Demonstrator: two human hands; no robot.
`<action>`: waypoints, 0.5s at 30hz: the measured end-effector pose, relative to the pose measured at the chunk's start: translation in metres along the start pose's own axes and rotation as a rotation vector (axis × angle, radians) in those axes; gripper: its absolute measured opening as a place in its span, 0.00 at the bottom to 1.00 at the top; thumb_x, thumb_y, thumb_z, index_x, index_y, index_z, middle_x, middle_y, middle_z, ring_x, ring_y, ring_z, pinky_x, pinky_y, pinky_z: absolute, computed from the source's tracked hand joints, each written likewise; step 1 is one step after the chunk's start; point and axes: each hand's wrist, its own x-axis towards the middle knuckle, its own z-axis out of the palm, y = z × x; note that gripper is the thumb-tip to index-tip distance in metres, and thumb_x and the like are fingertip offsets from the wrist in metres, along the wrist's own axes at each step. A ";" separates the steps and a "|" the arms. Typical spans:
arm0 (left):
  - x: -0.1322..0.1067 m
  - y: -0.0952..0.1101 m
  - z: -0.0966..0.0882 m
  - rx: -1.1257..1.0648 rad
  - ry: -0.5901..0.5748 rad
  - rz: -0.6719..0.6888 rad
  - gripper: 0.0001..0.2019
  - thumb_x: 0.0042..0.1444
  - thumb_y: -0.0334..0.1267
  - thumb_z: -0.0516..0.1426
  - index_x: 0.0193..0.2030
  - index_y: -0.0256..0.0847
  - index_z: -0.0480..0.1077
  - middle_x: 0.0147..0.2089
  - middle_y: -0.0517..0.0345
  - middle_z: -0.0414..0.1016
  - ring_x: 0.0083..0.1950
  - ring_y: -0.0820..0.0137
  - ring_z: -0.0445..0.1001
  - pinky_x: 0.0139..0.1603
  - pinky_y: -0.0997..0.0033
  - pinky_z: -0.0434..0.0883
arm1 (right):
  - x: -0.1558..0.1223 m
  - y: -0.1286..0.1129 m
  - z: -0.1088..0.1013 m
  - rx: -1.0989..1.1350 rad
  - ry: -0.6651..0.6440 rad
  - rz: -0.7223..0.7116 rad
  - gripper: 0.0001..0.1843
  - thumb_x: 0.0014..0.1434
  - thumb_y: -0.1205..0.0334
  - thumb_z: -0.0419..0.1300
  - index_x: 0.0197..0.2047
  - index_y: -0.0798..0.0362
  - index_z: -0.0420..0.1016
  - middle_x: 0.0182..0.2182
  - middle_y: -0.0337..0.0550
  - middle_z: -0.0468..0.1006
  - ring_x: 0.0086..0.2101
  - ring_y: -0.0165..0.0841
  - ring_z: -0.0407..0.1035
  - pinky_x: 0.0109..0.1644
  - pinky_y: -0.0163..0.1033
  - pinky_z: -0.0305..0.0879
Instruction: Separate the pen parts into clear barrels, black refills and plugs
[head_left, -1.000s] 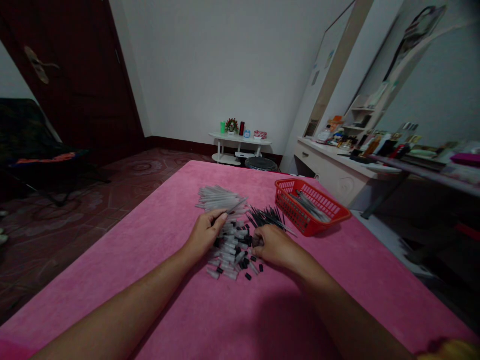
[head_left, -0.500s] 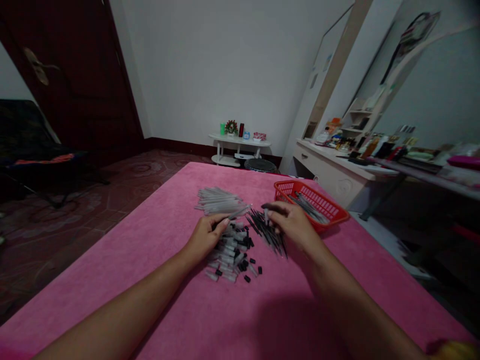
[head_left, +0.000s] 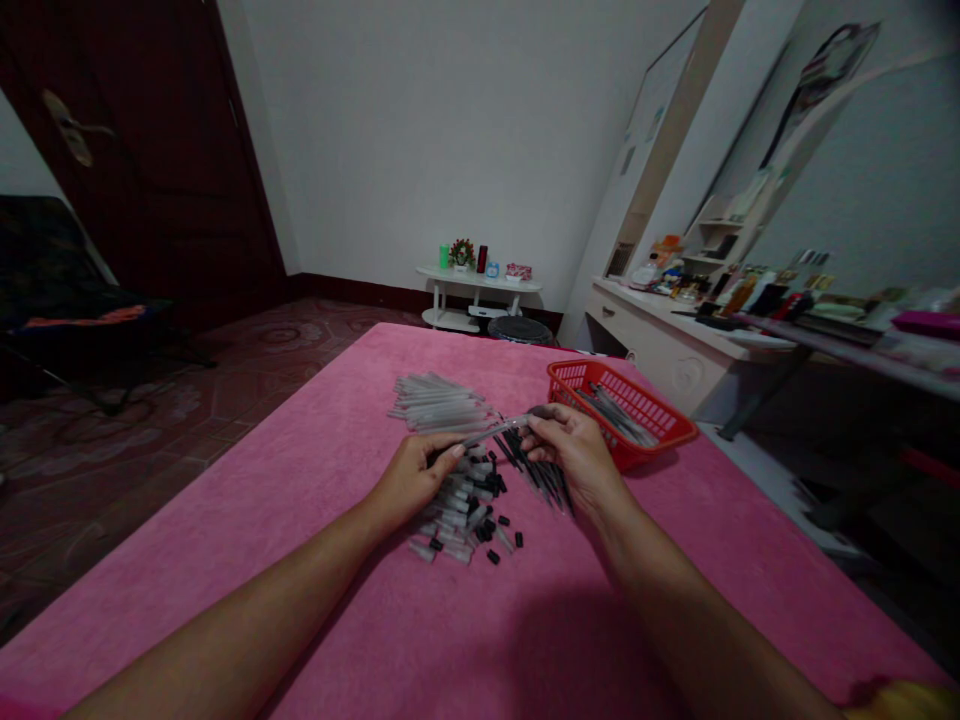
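My left hand (head_left: 414, 478) pinches one end of a slim pen (head_left: 487, 434), which has a translucent barrel. At the pen's far end, the fingers of my right hand (head_left: 576, 448) are closed around a small clear pen cap (head_left: 520, 422); cap and pen meet there, but how far the cap sits on is too small to tell. Below my left hand lies a pile of clear caps (head_left: 454, 520) mixed with short black plugs (head_left: 493, 557). Thin dark refills (head_left: 551, 487) lie partly under my right hand. Clear barrels (head_left: 435, 402) are stacked behind my left hand.
A red plastic basket (head_left: 671, 428) holding several pens (head_left: 619, 415) stands right of my right hand. All this rests on a pink cloth-covered table (head_left: 300, 560). A cluttered dresser (head_left: 660, 325) stands at the right, a small white shelf table (head_left: 480, 283) by the back wall.
My right hand has brought the cap, earlier upright and apart, to the end of the pen. The pen now spans between both hands. My left hand has barely moved.
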 end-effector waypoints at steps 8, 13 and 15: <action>0.000 0.001 0.000 -0.026 -0.018 -0.001 0.17 0.58 0.43 0.53 0.47 0.37 0.76 0.44 0.51 0.79 0.43 0.63 0.75 0.46 0.66 0.68 | 0.002 -0.001 -0.002 -0.018 -0.011 -0.041 0.12 0.45 0.59 0.65 0.32 0.57 0.70 0.24 0.41 0.76 0.21 0.26 0.69 0.22 0.29 0.65; -0.001 -0.001 0.001 -0.008 -0.019 -0.005 0.16 0.58 0.43 0.53 0.47 0.38 0.76 0.42 0.51 0.79 0.41 0.63 0.75 0.43 0.67 0.69 | 0.001 -0.001 -0.003 -0.020 -0.022 -0.058 0.09 0.47 0.62 0.63 0.32 0.57 0.70 0.23 0.39 0.76 0.21 0.25 0.69 0.22 0.27 0.64; 0.000 -0.002 0.001 0.000 -0.016 -0.005 0.16 0.58 0.43 0.53 0.46 0.39 0.76 0.42 0.52 0.79 0.42 0.63 0.75 0.44 0.67 0.69 | 0.001 -0.002 -0.003 -0.023 -0.010 -0.067 0.09 0.47 0.62 0.63 0.31 0.57 0.70 0.23 0.39 0.76 0.20 0.25 0.68 0.22 0.27 0.64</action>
